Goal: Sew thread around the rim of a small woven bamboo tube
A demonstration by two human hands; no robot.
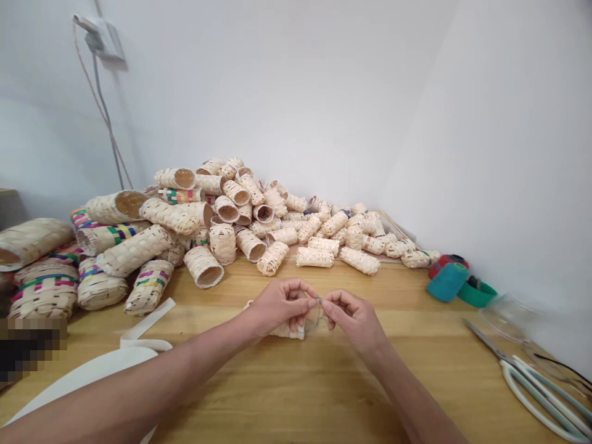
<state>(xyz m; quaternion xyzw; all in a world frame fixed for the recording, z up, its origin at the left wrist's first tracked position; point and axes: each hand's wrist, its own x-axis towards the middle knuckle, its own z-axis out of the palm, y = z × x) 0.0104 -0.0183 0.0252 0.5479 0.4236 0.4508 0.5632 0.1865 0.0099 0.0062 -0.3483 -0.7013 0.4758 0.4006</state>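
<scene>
Over the middle of the table, my left hand (pixel 289 303) and my right hand (pixel 349 314) meet almost fingertip to fingertip. Each one pinches thumb against forefinger on a thin thread (pixel 317 317), which hangs in a small loop between them. A tiny bluish spot shows at the pinch; a needle cannot be made out. Under my left hand lies a small woven bamboo tube basket (pixel 291 332), mostly covered by the fingers.
Many woven tube baskets (pixel 222 243) are heaped along the wall. A white strip (pixel 148 320) lies at left. At right are a teal thread spool (pixel 448 282), a green ring-shaped holder (pixel 478 295), large scissors (pixel 522 376), a clear container (pixel 509 317) and glasses (pixel 562 367).
</scene>
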